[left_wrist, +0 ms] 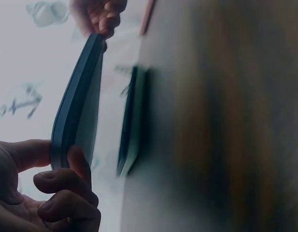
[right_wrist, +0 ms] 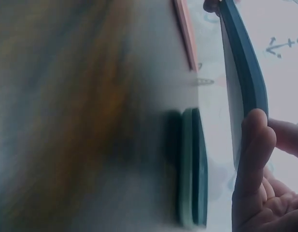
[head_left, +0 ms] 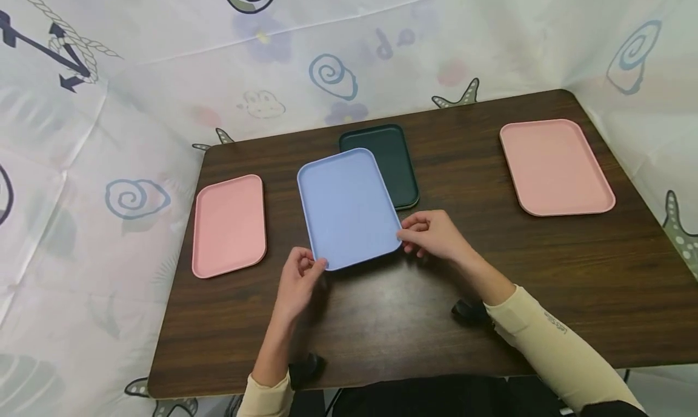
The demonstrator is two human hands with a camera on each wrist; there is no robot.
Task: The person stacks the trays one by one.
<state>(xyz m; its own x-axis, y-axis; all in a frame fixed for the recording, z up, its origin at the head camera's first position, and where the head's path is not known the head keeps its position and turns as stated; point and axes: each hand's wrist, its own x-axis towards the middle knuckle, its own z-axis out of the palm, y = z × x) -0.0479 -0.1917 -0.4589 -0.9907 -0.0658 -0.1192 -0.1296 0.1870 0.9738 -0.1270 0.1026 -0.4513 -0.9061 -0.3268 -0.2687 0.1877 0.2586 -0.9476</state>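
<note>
A blue rectangular tray (head_left: 349, 208) is held above the table by both hands. My left hand (head_left: 297, 280) pinches its near left corner, thumb on top and fingers below. At the near right corner my right hand (head_left: 436, 235) grips the rim the same way. Both wrist views show the tray (left_wrist: 76, 106) raised, with a gap under it. Behind it on the table lies a dark green tray (head_left: 389, 162), partly covered by the blue one in the head view. The right wrist view shows a lighter green layer (right_wrist: 186, 169) beneath the dark green tray (right_wrist: 199, 169).
One pink tray (head_left: 229, 226) lies at the left of the brown table (head_left: 436, 326), another pink tray (head_left: 557, 167) at the far right. Patterned white cloth (head_left: 382, 59) hangs behind and beside the table.
</note>
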